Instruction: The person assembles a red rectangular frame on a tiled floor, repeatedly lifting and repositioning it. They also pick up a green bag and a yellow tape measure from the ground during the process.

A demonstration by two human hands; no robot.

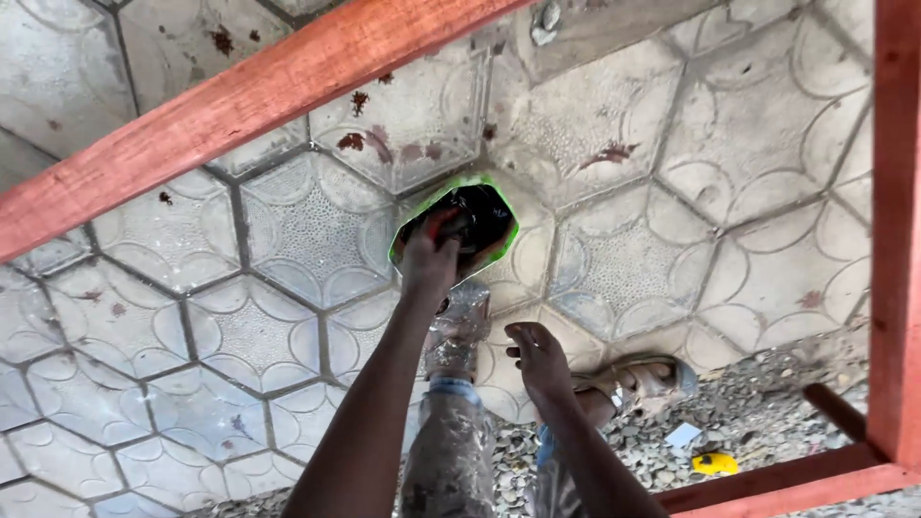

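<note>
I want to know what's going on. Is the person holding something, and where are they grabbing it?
The left hand reaches into a green-rimmed container of dark stuff; any grip there can't be told. The right hand hangs open, holding nothing.

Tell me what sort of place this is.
Probably an outdoor work area, maybe a paving or building site. The ground is hexagonal patterned pavers edged by loose gravel, red-painted wooden beams cross overhead, and the left hand reaches into a green-rimmed container.

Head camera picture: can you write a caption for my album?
The left hand dips into a green-rimmed container of dark liquid on hexagon paving tiles, framed by red-painted wood.
</note>
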